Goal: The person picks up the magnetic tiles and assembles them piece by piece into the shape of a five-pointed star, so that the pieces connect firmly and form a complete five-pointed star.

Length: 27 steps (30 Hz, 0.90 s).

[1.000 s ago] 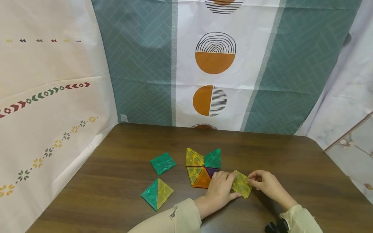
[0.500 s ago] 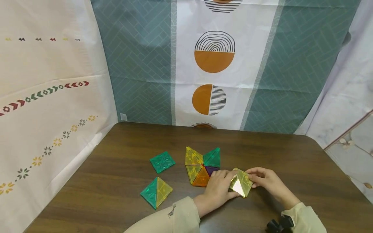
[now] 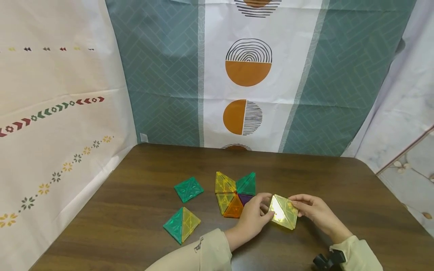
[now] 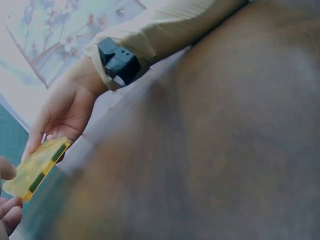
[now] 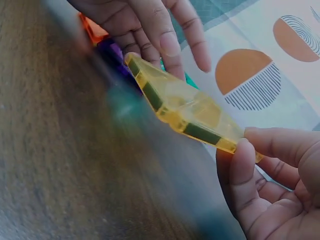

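My right hand (image 3: 313,212) pinches the right end of a pair of joined yellow magnetic triangle tiles (image 3: 284,212). In the right wrist view, thumb and fingertips close on one end of the yellow tiles (image 5: 185,107), and dark magnets show in their edge. My left hand (image 3: 252,214) is around the tiles' opposite corner, thumb and fingers spread apart. From the left wrist, the tiles (image 4: 37,167) slope between the two hands. Left of my left hand lies a joined figure of triangles: yellow (image 3: 225,184), green (image 3: 246,183), purple (image 3: 245,198) and orange (image 3: 234,207), partly hidden by that hand.
On the brown table (image 3: 149,188) to the left lie a green tile pair (image 3: 188,189) and a green-and-yellow tile pair (image 3: 182,225). Patterned cloth (image 3: 162,94) hangs behind the table. A black wrist camera (image 3: 329,259) sits at the right sleeve.
The left hand has loosened from the yellow tiles and drawn slightly left, its fingers spreading. The tiles have turned and shifted a little right, with a bright glare on their left half.
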Available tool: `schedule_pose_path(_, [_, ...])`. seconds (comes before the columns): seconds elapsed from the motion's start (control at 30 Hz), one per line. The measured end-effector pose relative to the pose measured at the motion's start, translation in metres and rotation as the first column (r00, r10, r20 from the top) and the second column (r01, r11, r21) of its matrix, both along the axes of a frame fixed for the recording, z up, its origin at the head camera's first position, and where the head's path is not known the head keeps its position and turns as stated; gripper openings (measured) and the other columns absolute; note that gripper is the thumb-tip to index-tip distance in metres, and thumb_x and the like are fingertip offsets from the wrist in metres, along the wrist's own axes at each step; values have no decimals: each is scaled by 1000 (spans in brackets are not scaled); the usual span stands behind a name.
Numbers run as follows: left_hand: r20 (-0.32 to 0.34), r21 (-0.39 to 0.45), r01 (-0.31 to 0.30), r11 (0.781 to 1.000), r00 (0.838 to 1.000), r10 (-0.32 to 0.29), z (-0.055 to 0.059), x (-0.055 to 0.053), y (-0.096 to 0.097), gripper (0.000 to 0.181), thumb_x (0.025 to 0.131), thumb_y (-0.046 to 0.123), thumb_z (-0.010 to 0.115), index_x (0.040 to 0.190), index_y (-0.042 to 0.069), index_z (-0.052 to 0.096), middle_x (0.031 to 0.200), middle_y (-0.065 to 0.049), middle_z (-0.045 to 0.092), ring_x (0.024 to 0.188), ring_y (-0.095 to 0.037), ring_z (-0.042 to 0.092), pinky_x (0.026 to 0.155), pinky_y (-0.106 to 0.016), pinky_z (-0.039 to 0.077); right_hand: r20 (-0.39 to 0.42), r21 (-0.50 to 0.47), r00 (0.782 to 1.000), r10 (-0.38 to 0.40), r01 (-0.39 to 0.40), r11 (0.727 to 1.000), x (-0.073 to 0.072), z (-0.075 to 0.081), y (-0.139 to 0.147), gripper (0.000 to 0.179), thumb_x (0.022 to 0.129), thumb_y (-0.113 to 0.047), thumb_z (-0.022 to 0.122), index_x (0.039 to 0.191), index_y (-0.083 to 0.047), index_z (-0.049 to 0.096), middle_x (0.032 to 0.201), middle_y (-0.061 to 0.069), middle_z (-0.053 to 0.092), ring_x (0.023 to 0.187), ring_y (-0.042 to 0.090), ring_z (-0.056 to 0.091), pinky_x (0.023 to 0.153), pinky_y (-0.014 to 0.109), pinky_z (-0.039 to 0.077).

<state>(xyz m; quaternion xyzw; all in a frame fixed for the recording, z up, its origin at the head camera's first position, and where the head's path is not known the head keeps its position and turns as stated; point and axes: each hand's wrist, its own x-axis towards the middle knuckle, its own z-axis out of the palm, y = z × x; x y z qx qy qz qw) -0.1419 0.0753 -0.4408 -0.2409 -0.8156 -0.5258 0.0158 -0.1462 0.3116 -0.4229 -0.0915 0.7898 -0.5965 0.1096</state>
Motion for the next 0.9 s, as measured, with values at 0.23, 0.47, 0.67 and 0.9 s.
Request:
schedule_pose_path(0.23, [205, 217, 34, 976, 976, -79, -1, -2, 1, 50, 85, 4, 70, 131, 11, 52, 99, -5, 65, 77, 3, 55, 70, -13, 48, -1, -129, 999, 43, -43, 991, 1, -2, 3, 20, 100, -13, 50, 113, -9, 64, 99, -11, 66, 78, 3, 57, 68, 19, 51])
schedule_pose_path(0.47, [167, 280, 57, 958, 980, -107, 2, -2, 0, 66, 86, -2, 67, 142, 20, 41, 96, -9, 61, 77, 2, 54, 71, -13, 49, 28, -255, 999, -30, 36, 966, 2, -4, -3, 20, 100, -12, 50, 101, -20, 68, 95, -12, 64, 80, 0, 57, 72, 16, 51])
schedule_pose_path(0.67, [207, 420, 15, 908, 972, -112, 5, -4, -4, 72, 86, -6, 64, 145, 25, 37, 97, -19, 62, 76, -3, 59, 69, -13, 50, 34, -400, 999, -7, 20, 916, 1, -8, -7, 29, 100, -5, 48, 103, -22, 71, 100, -10, 68, 87, 1, 62, 77, 15, 53])
schedule_pose_path(0.9, [171, 373, 45, 927, 978, -117, 7, -4, -5, 68, 87, -2, 65, 143, 29, 40, 97, -14, 63, 77, 1, 57, 70, -14, 50, 81, -254, 996, -46, 65, 965, 2, -4, -14, 25, 100, -17, 50, 102, -33, 69, 90, -12, 66, 76, 3, 59, 63, 17, 50])
